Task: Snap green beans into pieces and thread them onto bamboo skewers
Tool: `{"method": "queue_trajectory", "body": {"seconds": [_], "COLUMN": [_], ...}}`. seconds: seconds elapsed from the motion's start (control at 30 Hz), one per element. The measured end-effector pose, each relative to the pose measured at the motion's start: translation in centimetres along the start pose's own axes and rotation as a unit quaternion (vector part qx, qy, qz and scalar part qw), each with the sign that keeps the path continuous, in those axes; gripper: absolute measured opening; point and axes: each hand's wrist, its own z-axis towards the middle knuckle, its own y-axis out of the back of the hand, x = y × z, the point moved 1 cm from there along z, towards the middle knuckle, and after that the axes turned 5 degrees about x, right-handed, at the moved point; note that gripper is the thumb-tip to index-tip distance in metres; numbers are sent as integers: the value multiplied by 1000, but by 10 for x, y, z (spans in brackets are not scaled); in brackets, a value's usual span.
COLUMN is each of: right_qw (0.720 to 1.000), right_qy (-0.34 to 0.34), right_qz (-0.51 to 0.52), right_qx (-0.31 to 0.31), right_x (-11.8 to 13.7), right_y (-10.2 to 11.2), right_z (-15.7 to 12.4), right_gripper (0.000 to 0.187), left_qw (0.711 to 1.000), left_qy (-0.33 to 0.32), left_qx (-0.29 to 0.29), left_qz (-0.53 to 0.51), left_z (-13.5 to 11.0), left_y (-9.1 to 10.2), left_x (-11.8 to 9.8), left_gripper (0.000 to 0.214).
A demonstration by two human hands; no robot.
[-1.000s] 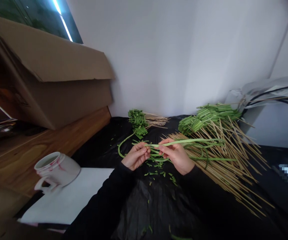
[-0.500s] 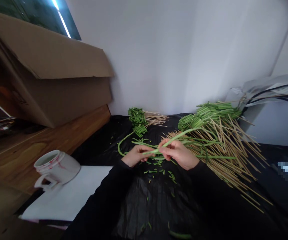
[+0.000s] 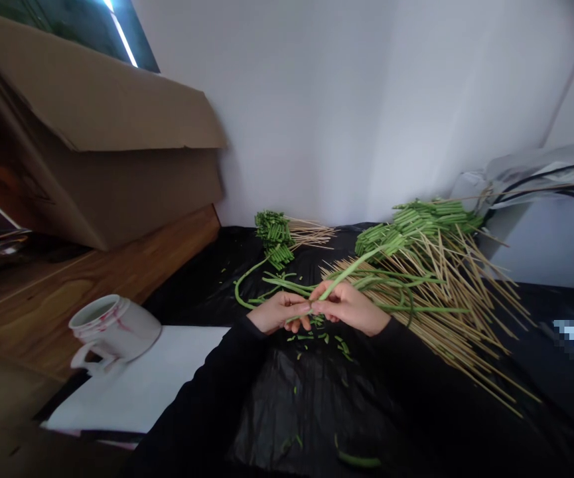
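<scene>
My left hand (image 3: pixel 281 311) and my right hand (image 3: pixel 347 307) meet over a black plastic sheet (image 3: pixel 311 398), both pinching one long green stalk (image 3: pixel 354 268) that slants up and to the right. Its lower end lies between the fingers of both hands. More long green stalks (image 3: pixel 287 285) lie just behind the hands. Small cut green bits (image 3: pixel 316 340) are scattered below them.
Bamboo skewers (image 3: pixel 460 312) lie in a big heap to the right, several threaded with green pieces (image 3: pixel 416 226). A smaller threaded bunch (image 3: pixel 274 236) lies at the back. A white mug (image 3: pixel 112 328) rests on a white board at left, and a cardboard box (image 3: pixel 97 146) is behind.
The stalk has swung from lying level to slanting up to the right. Both hands have come together and shifted slightly toward the lower end of the stalk.
</scene>
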Motion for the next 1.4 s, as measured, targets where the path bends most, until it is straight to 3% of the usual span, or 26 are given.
{"method": "queue_trajectory", "body": {"seconds": [0.17,0.4,0.63,0.77,0.9,1.03,1.23,1.4], "right_qw": [992,994,989,983,978,981,975,968], "right_qy": [36,44,49,64,81,69,72,59], "right_qz": [74,7,18,49,60,54,92,85], "right_qx": [-95,-96,-139,-168,-183,-175,-188,-230], "right_x": [-2,2,2,1,1,-2,-4,-6], "right_y": [11,6,10,10,5,2,-2,6], "right_z": [3,2,2,3,3,5,7,6], "right_gripper": [27,29,28,29,27,27,27,29], "left_qw": [999,995,998,993,974,956,949,932], "left_qy": [1,9,-25,-55,-99,-136,-150,-179], "left_qx": [29,13,-52,-85,-98,-134,-92,-223], "left_qz": [33,102,32,-62,-178,-225,-261,-224], "left_z": [-2,-2,-1,-2,-2,0,0,0], "left_y": [0,-4,-5,-4,-1,1,-9,6], "left_x": [-3,-6,-8,-8,-7,-9,-15,-12], "left_gripper": [40,31,30,29,29,25,27,26]}}
